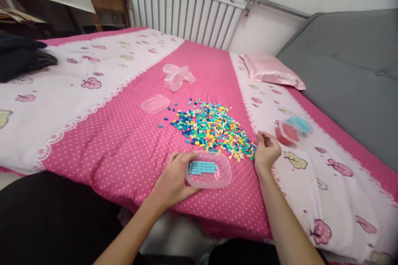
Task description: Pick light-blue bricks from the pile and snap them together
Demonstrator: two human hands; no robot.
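My left hand (176,180) grips the left side of a clear plastic container (224,176), thumb below and fingers along its upper rim. Light-blue bricks (202,167) lie inside it in neat rows. Just beyond spreads a loose pile of small coloured bricks (214,126), in blue, green, yellow and white. At the right end of that pile is my right hand (267,150), its fingers curled together; whether anything sits between the fingertips is too small to make out.
On the right, a container of red pieces (287,133) stands against one with light-blue pieces (300,124). Several clear empty containers (175,78) and a flat lid (155,104) lie beyond the pile. A pink pillow (272,70) rests by the grey headboard (345,49). Dark clothing (21,56) lies left.
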